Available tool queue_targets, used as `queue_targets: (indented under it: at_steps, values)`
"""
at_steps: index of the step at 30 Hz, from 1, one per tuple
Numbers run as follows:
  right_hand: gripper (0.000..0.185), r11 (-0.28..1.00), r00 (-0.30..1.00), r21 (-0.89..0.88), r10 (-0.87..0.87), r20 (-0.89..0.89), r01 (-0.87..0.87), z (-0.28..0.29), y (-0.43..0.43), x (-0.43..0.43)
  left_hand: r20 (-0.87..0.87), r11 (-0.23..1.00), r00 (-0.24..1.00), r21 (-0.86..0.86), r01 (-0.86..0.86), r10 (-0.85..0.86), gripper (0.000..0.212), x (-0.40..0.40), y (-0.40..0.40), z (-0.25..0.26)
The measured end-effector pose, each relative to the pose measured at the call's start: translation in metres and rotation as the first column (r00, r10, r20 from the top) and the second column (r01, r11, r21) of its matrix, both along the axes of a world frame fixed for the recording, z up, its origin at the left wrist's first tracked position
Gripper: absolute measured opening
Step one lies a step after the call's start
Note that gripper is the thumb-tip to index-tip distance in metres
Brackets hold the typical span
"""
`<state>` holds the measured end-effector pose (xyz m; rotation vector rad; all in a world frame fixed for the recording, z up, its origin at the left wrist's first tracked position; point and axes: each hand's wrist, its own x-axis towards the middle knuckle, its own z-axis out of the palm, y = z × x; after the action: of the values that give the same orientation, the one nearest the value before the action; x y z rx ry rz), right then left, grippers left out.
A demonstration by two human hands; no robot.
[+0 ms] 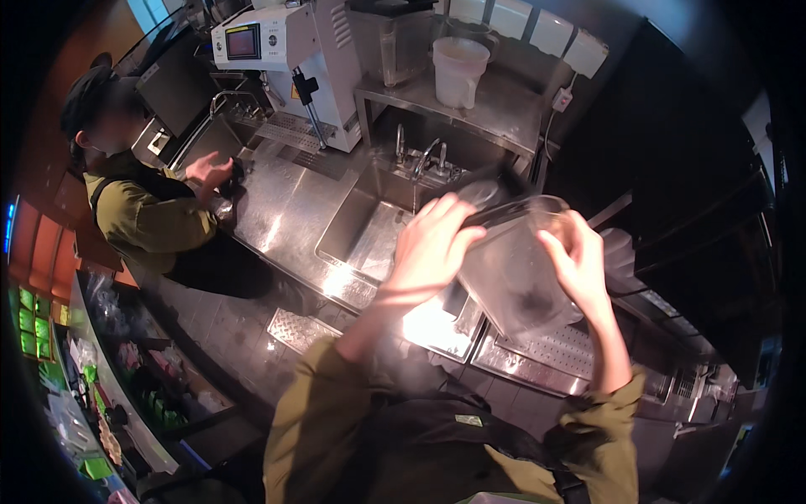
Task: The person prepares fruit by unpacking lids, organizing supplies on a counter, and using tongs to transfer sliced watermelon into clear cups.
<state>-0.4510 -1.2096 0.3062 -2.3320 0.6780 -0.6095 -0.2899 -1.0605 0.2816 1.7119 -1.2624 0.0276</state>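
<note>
In front of me, over the right side of the steel sink [368,236], is a clear plastic container [513,283], tilted and somewhat blurred. My right hand [576,264] grips its upper right rim, thumb towards me. My left hand [434,242] lies at its upper left, closed on a dark edge that looks like a lid or rim; whether this is joined to the container I cannot tell. Behind my hands stand the sink's metal faucets [428,157], and a thin stream of water seems to fall from one.
A co-worker [138,208] stands at the counter [277,195] on the left. A white machine with a screen [283,47] stands at the back. A raised steel shelf [504,120] bears a white plastic pitcher [459,72] and a clear blender jar [390,47]. A perforated drain tray [554,353] lies right.
</note>
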Motion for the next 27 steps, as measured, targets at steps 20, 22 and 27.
queue_targets:
  at_steps: [20,22,27]
  values:
    - [0.036,0.994,0.874,-0.007,0.094,-0.478,-0.111,-0.113,0.042,0.070,-0.286,0.943,0.926,0.290,-0.163,0.248,0.016,0.056,0.154,-0.196]
    - [0.027,0.997,0.873,-0.066,-0.067,-0.483,0.040,-0.108,0.074,0.018,-0.363,0.969,0.916,0.229,-0.089,0.170,0.019,0.055,0.146,-0.202]
    - [0.025,0.766,0.891,0.563,-0.440,0.108,0.310,-0.150,0.162,-0.130,-0.218,0.923,0.976,0.377,0.081,0.003,0.013,0.020,0.127,-0.202]
